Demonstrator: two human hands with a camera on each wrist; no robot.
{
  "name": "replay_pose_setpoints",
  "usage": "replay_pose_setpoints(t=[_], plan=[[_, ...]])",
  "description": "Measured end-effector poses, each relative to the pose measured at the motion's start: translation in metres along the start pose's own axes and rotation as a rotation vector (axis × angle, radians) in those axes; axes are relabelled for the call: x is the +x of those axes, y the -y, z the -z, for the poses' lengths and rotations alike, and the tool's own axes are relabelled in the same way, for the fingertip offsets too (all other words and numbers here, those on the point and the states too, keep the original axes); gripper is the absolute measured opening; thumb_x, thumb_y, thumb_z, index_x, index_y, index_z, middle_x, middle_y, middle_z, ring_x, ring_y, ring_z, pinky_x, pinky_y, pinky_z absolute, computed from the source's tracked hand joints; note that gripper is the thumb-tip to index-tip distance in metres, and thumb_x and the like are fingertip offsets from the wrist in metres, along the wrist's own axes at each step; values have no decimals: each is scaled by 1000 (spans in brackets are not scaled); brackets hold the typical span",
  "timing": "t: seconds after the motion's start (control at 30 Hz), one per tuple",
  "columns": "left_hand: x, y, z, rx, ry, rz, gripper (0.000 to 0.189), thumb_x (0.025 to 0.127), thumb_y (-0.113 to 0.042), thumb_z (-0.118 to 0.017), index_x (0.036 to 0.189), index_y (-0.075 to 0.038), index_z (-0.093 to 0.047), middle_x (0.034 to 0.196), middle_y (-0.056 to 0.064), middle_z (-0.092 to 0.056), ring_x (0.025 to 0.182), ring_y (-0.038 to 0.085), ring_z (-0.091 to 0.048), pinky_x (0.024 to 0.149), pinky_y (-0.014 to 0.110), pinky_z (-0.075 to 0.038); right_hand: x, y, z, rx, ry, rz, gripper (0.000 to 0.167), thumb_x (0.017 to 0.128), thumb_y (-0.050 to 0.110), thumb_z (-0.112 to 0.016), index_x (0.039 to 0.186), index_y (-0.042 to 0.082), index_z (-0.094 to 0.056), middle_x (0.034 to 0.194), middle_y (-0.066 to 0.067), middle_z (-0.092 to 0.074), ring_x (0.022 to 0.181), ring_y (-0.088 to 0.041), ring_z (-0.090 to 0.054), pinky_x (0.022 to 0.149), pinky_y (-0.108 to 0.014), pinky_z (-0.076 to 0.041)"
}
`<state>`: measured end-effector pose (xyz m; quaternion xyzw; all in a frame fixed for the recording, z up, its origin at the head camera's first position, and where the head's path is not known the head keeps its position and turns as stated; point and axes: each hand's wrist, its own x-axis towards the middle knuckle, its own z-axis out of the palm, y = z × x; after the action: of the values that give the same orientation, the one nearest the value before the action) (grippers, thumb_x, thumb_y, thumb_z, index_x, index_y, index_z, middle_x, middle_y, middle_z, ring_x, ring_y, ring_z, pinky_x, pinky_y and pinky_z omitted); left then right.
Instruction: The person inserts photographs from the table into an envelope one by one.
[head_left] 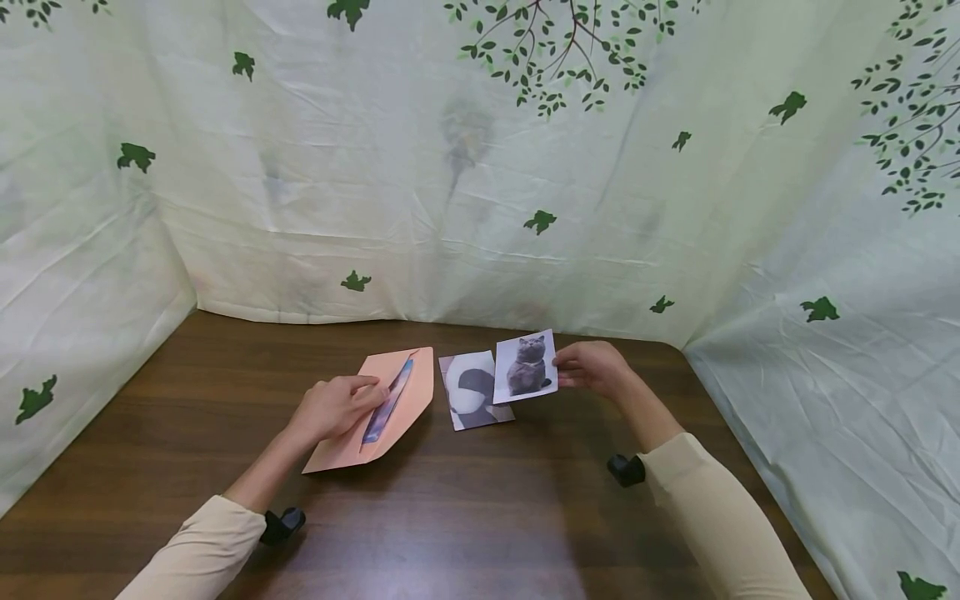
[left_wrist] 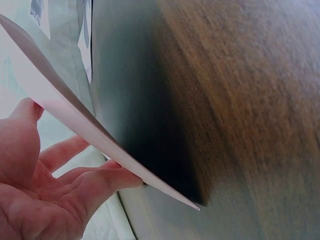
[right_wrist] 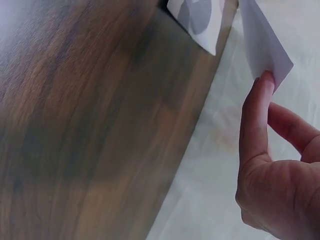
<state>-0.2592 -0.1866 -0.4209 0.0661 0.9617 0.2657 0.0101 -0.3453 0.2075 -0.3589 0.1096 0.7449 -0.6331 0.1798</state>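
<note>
A peach-coloured envelope (head_left: 418,385) is gripped at its left side by my left hand (head_left: 336,407), tilted with its lower side off the table. Through its opening shows a strip of a bluish picture (head_left: 388,407), most of it hidden inside. My right hand (head_left: 596,367) pinches the right edge of a photo of a grey cat (head_left: 527,367), held above the table. Just left of and partly under that photo lies another photo (head_left: 468,400) of a black-and-white animal. The right wrist view shows the pale back of the cat photo (right_wrist: 262,45) at my fingertips.
The brown wooden table (head_left: 465,508) ends at a pale curtain (head_left: 375,183) printed with green leaves, which hangs behind it and at both sides. Black wrist straps (head_left: 283,526) sit at both sleeves.
</note>
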Motion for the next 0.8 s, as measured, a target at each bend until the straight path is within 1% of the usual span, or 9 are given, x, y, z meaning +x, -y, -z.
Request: replay_pose_setpoints(t=[0.43,0.57,0.67,0.8], plan=[[0,1,-1,4,-12,-4,55,102,-45,-53,139,-5,-62,134,29,-62,118,48,-62,85,51,-50,-4,14,-23,-48,73,47,21,96,1,-61,112,-11,-64,81,-6,-72,70,-16,-71,66,-27,-60],[0,0,-1,1,-6,-1,55,102,-45,-53,139,-5,-62,135,29,-62,118,48,-62,86,52,-50,-3,17,-29,-66,97,56,20,96,2,-61,111,-11,-64,81,-5,-71,70,-15,-71,73,-30,-61],[0,0,0,0,-4,-2,55,102,-45,-53,139,-5,-62,134,29,-62,118,48,-62,86,52,-50,-3,18,-34,-73,113,62,19,96,1,-61,111,-10,-65,82,-6,-70,70,-15,-70,75,-31,-61],[0,0,0,1,-4,-4,55,102,-44,-53,139,-5,-62,134,29,-62,118,48,-62,86,52,-50,-4,21,-42,-64,135,69,18,95,0,-60,109,-11,-65,81,-6,-70,70,-16,-70,70,-29,-60]])
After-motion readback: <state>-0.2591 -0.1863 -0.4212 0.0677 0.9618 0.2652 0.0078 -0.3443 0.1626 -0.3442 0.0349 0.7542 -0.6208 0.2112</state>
